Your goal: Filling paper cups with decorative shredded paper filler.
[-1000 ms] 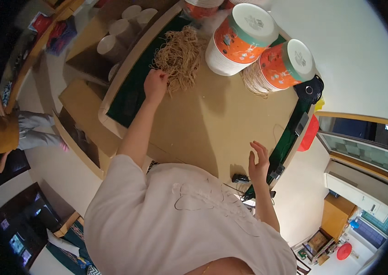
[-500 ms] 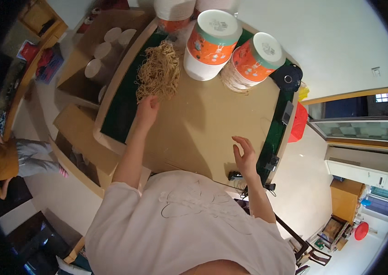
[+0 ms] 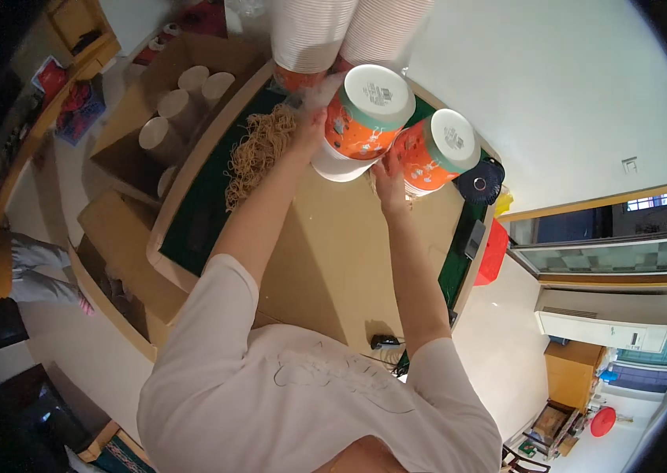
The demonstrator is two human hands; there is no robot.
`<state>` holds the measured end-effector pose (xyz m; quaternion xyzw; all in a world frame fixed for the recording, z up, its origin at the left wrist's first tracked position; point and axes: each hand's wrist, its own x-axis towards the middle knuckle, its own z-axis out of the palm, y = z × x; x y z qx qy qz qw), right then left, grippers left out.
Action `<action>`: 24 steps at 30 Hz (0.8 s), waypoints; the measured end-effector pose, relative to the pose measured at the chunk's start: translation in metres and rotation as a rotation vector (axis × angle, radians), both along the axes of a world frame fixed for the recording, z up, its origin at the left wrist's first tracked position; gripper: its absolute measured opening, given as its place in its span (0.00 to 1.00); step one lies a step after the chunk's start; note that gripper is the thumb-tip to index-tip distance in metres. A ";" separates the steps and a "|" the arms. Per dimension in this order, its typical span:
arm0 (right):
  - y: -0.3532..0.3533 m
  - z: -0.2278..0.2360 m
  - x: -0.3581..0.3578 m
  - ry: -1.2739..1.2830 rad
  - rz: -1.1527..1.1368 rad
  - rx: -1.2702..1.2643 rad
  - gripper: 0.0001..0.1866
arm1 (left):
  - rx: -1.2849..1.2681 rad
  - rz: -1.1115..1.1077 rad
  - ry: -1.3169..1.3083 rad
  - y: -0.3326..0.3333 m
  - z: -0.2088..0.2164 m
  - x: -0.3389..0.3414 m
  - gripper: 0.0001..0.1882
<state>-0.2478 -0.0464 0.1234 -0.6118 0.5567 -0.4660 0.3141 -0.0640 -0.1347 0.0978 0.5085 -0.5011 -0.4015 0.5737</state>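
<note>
Upside-down paper buckets, orange with a green band and white base, form a stack (image 3: 365, 118) at the far middle of the table. My left hand (image 3: 310, 132) presses on its left side, and my right hand (image 3: 387, 180) is at its lower right side, fingers partly hidden between it and a second orange bucket stack (image 3: 437, 150). Together my hands grip the first stack from both sides. To the left of my left hand lies a loose heap of tan rubber bands (image 3: 261, 150).
Tall stacks of white-walled buckets (image 3: 314, 35) rise at the back. An open carton (image 3: 132, 94) with rolled white stacks stands left of the table (image 3: 302, 268). A dark blue round object (image 3: 481, 181) and a phone-like device (image 3: 475, 239) lie along the right edge. A person (image 3: 34, 268) is at far left.
Both arms have reached forward. My left hand went from the rubber bands to the bucket stack; my right hand rose from the table's near right to the stack's other side.
</note>
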 end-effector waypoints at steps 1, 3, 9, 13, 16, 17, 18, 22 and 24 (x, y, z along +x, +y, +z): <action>-0.004 -0.004 0.004 0.000 0.004 -0.002 0.32 | -0.002 0.004 0.000 -0.005 -0.002 0.000 0.22; -0.003 -0.003 0.021 -0.364 0.062 0.145 0.34 | -0.054 0.013 0.013 -0.009 -0.012 0.009 0.23; -0.006 0.015 0.020 -0.359 0.122 0.077 0.38 | -0.094 -0.052 -0.056 -0.006 0.031 0.010 0.22; -0.013 0.042 0.025 -0.300 0.093 -0.178 0.38 | -0.096 0.004 0.037 0.003 0.079 0.005 0.24; -0.004 0.098 0.034 -0.126 0.035 -0.389 0.38 | -0.149 -0.024 0.099 0.021 0.130 0.012 0.25; 0.002 0.115 0.033 0.008 -0.031 -0.352 0.41 | -0.180 -0.069 0.210 0.030 0.143 0.015 0.26; 0.008 0.130 0.036 0.061 -0.087 -0.437 0.40 | -0.198 -0.118 0.314 0.038 0.154 0.016 0.28; 0.042 0.187 0.041 0.246 -0.233 -0.580 0.35 | -0.191 -0.151 0.368 0.094 0.208 0.023 0.25; 0.067 0.203 0.039 0.302 -0.231 -0.592 0.35 | -0.250 -0.187 0.342 0.127 0.226 0.030 0.25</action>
